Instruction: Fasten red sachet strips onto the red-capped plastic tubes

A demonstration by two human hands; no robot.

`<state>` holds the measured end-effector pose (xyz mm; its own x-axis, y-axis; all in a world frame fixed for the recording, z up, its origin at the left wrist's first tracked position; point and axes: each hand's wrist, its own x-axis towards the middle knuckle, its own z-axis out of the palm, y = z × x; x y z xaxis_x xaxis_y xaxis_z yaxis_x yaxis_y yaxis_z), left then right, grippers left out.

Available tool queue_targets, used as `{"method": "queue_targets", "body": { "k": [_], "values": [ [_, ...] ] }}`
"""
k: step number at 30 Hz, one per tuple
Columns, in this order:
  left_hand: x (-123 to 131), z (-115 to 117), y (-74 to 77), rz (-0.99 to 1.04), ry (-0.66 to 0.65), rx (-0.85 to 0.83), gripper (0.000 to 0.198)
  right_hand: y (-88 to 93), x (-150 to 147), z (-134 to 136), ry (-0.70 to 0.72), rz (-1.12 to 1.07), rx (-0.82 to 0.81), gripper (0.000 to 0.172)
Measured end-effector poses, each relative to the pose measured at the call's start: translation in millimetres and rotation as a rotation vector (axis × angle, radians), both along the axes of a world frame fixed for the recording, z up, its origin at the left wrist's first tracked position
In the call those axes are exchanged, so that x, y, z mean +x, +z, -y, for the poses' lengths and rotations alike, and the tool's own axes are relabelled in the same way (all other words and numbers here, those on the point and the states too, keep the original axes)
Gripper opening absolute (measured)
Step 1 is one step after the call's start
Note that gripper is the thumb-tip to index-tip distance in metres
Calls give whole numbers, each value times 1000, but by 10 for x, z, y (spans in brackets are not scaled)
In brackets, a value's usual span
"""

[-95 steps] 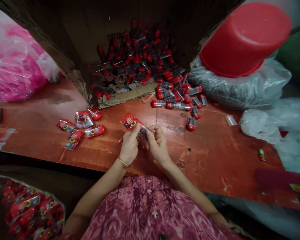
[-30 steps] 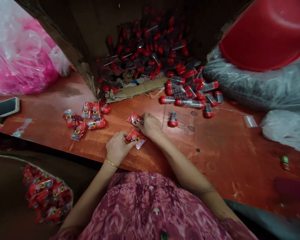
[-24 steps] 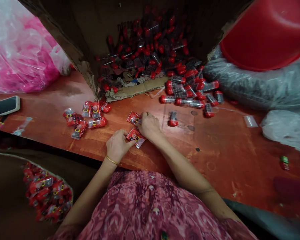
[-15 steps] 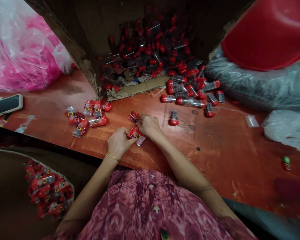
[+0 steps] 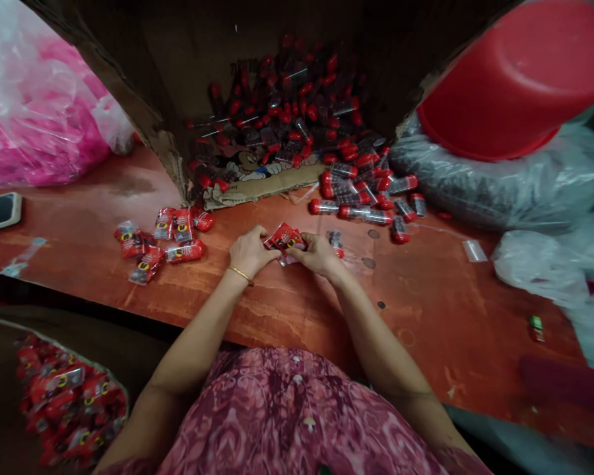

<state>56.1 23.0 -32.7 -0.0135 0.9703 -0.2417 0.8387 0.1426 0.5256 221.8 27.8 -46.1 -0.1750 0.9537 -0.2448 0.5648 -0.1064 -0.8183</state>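
Observation:
A red printed plastic wrapper (image 5: 282, 235) is held between my two hands above the table. My left hand (image 5: 250, 253) pinches its left side, thumb in front. At its right edge my right hand (image 5: 320, 254) is closed, with thumb and fingers on the film. Clear film shows below the thumbs; whether it belongs to a second wrapper I cannot tell. Just beyond my right hand, a clear tube with a red cap (image 5: 335, 241) stands partly hidden. To the left lie several red-wrapped tubes (image 5: 184, 251) in a loose group.
A tipped cardboard box (image 5: 267, 191) spills red-capped tubes (image 5: 363, 178) onto the table (image 5: 426, 316). A red tub (image 5: 495, 86) rests on a plastic bag (image 5: 455, 191) at right. A phone (image 5: 0, 211) and pink-filled bag (image 5: 44, 132) are left; wrapped pieces (image 5: 74, 402) fill a box below.
My hands have come up and apart, lifting the wrapper off the table, and it now spans between them. The view has shifted slightly to the right.

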Motion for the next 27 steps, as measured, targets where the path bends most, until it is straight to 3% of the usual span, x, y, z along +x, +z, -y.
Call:
{"method": "queue_targets", "body": {
  "k": [6,12,14,18,24,27],
  "values": [
    [-161,16,-133,269,-77,7,58,166,-131,-26,122,434,9,19],
    [-134,73,-191,281,-56,55,52,243,-192,128,128,520,87,49],
    [-137,94,-205,320,-49,49,52,224,-203,195,102,527,139,52],
    [-133,177,-214,331,8,109,41,142,-203,289,-12,522,190,43],
    [-31,217,-110,190,-7,102,32,43,-196,269,-44,479,214,28],
    [-10,195,-99,141,9,80,43,11,-198,234,-46,490,224,28]
  ]
}}
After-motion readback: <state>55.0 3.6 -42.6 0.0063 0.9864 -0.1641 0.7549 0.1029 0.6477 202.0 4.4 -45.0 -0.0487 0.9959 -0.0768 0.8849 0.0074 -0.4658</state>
